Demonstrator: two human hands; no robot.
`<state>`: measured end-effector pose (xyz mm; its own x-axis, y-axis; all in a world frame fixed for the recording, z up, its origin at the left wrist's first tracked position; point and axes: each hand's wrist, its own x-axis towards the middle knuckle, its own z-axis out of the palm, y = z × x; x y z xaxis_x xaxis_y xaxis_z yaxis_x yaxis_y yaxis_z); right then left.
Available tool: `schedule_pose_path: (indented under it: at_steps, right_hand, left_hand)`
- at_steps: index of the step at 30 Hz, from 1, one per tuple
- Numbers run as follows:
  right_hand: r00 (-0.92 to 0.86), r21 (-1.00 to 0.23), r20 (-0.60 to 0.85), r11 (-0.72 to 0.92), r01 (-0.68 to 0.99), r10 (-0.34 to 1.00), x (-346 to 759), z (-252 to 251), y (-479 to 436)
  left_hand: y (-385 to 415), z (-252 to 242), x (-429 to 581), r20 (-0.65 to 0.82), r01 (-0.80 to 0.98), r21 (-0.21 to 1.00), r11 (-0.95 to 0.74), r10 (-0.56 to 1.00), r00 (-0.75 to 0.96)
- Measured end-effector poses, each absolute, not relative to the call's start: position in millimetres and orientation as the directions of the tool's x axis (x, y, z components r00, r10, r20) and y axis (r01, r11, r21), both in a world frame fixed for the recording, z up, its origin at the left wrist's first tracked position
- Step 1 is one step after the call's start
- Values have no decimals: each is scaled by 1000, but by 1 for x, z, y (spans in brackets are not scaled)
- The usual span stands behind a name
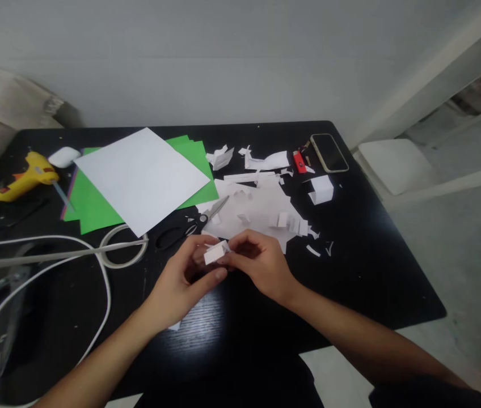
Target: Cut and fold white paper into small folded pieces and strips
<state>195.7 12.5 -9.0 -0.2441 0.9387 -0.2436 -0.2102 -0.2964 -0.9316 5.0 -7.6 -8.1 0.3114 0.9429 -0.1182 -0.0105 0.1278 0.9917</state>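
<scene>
Works at a wide black worktop (pixel 359 272) with rounded corners. To the left, has a thick white cable (pixel 45 237) in a big loop. Farther from the body, has an uneven stack of bright green paper sheets (pixel 96 218), with one flat white square sheet of paper (pixel 142 178) over it, placed like a diamond. Beside this stack, has an irregular cut piece of white paper (pixel 261 207) under small scraps. Nearer, holds close together the bare left hand (pixel 176 289), half curled, and the bare right hand (pixel 266 263). At far left, has a yellow glue gun (pixel 32 175); at far right, a dark-screened phone (pixel 329 153) in a pale case. Has also black-handled metal scissors (pixel 203 218) behind the hands, and a red lighter (pixel 299 161) near the phone. Lastly, pinches a small folded piece of white paper (pixel 217 253) between right thumb and fingers, above the worktop, inside the left hand's curve. Cannot tell any pressing of left fingers on it.
</scene>
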Motion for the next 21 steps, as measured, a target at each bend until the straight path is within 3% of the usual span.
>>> schedule_pose_path:
  at_steps: [3, 6, 11, 21]
  right_hand:
    - [-240, -922, -258, -312, -227, 936, 196, -10, 13]
    - [-263, -906, -281, -346, -245, 923, 196, -9, 15]
    - [-289, -890, -299, -375, -259, 909, 196, -6, 14]
    - [-275, -898, -278, -351, -264, 920, 195, -4, 13]
  left_hand:
    - [-10, -13, 6, -35, 109, 994, 13, 979, 199]
    - [-10, -14, 7, 5, 66, 998, -13, 993, 114]
    - [-7, -6, 11, -66, -85, 994, 73, 995, 79]
    - [-3, -5, 9, -154, -121, 979, 162, 985, 74]
